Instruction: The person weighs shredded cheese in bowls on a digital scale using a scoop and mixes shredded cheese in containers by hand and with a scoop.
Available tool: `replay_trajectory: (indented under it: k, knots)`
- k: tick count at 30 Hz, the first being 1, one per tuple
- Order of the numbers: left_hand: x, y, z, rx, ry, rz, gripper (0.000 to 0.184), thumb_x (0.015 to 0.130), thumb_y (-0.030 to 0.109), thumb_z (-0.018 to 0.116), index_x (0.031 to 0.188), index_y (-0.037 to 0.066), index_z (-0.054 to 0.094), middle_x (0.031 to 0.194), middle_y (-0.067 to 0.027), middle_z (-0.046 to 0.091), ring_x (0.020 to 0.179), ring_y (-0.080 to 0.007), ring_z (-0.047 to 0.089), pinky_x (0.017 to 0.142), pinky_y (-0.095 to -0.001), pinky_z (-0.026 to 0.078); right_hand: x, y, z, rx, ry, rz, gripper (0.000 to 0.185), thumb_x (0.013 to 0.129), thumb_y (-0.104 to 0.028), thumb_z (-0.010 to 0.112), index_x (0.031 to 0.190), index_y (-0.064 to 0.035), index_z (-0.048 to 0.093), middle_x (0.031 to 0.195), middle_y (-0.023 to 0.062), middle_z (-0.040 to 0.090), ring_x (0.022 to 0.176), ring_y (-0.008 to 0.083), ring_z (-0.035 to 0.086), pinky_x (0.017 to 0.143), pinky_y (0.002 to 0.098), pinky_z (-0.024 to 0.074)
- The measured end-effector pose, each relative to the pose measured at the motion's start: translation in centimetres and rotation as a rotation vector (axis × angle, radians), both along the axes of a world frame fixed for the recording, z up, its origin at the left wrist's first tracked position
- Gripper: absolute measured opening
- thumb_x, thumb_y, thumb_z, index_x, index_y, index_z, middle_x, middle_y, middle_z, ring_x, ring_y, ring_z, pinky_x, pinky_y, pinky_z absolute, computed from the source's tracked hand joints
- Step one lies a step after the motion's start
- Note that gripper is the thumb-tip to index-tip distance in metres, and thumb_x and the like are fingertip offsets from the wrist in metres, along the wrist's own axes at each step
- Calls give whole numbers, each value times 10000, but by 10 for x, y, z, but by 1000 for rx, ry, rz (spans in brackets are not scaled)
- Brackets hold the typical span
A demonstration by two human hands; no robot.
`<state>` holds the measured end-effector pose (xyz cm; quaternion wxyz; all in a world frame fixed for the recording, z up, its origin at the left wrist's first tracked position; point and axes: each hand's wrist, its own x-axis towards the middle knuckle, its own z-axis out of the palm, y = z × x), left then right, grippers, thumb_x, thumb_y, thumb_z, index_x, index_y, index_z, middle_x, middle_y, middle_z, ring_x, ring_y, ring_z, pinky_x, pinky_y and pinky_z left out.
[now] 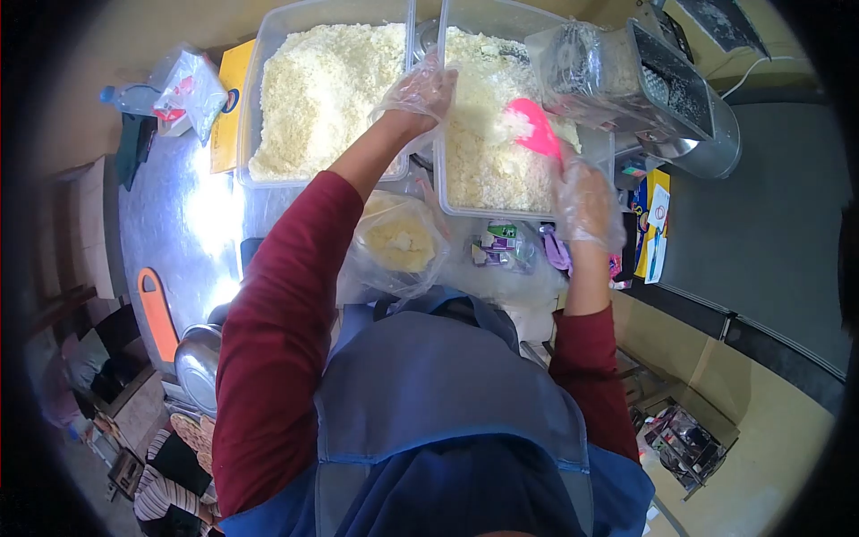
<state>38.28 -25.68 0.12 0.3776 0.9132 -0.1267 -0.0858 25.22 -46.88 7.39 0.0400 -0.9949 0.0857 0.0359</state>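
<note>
Two clear plastic bins stand side by side, a left bin [248, 134] and a right bin [510, 212]. Pale, crumbly grated food [327, 98] fills the left one, and similar stuff [488, 170] lies in the right one. My left hand [422, 94], in a clear plastic glove, is closed on the right bin's inner rim; its fingertips are partly hidden. My right hand [584, 201], also gloved, grips a pink scoop [537, 130] over the right bin. White crumbs sit on the scoop's blade.
Below the bins sits a clear bag of pale food [403, 242], with small purple packets [506, 246] beside it. A metal machine [662, 85] overhangs the right bin. An orange board [157, 313] and metal bowl [199, 367] are at left. Another person's striped sleeve [165, 492] shows lower left.
</note>
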Motion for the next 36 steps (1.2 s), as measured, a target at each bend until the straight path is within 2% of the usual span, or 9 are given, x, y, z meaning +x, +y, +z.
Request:
replay_trajectory:
  k: [3,10,12,18,20,23,30,32,36]
  knots:
    - [-1,2,7,21,14,-12,682,959,465,271,1407,-47,221,1422,-247,311,1315,-370,317,1098,-373,248,-6,1,-31,100,-96,182,344,873,-238,525,1207,-174,579,812,201,622,776,371,608,709,463,460]
    - [9,3,4,218,-42,-172,703,947,485,316,1399,-49,241,1417,-254,317,1318,-372,310,1099,-370,249,-38,-20,10,19,-142,-4,344,882,-228,500,1213,-172,576,770,208,608,743,381,604,689,476,456]
    - [4,3,10,85,-161,81,667,931,470,354,1360,-40,320,1357,-273,390,1243,-370,414,1062,-360,315,-38,-10,16,153,-171,20,349,883,-219,492,1220,-172,571,751,203,613,723,373,615,676,476,469]
    - [-25,31,64,93,-312,80,684,894,421,503,1385,-12,308,1359,-249,407,1289,-356,365,1085,-375,268,-5,-13,-26,135,-87,166,365,880,-206,501,1240,-170,551,761,202,620,722,367,619,673,478,475]
    - [-46,30,80,115,-422,81,574,894,337,530,1345,13,386,1279,-219,504,1182,-350,477,1011,-372,364,-7,-33,-28,131,-209,189,369,875,-210,515,1238,-151,550,754,187,627,713,361,621,662,471,478]
    - [-83,21,91,56,-421,99,255,863,206,557,1050,49,630,1006,-164,646,950,-322,598,866,-380,455,-13,-54,-26,160,-281,202,379,864,-204,537,1238,-137,548,752,174,633,692,353,623,642,458,482]
    - [-129,-58,67,473,-194,-81,134,851,197,568,882,110,665,880,-106,637,884,-268,599,790,-383,477,-17,-67,-42,405,-394,194,387,866,-188,545,1251,-152,538,760,185,630,678,345,625,626,442,483]
    - [-125,-71,39,626,-406,-174,131,804,166,544,759,113,656,777,-99,641,694,-280,619,639,-399,493,-18,-68,-42,418,-377,192,382,869,-190,541,1249,-150,537,765,186,632,681,342,627,629,442,484]
    - [-113,-81,25,629,-453,-189,149,794,212,563,741,90,631,695,-107,609,693,-290,624,614,-407,493,-18,-71,-50,456,-357,208,378,875,-200,533,1251,-161,528,778,183,638,686,337,633,634,441,487]
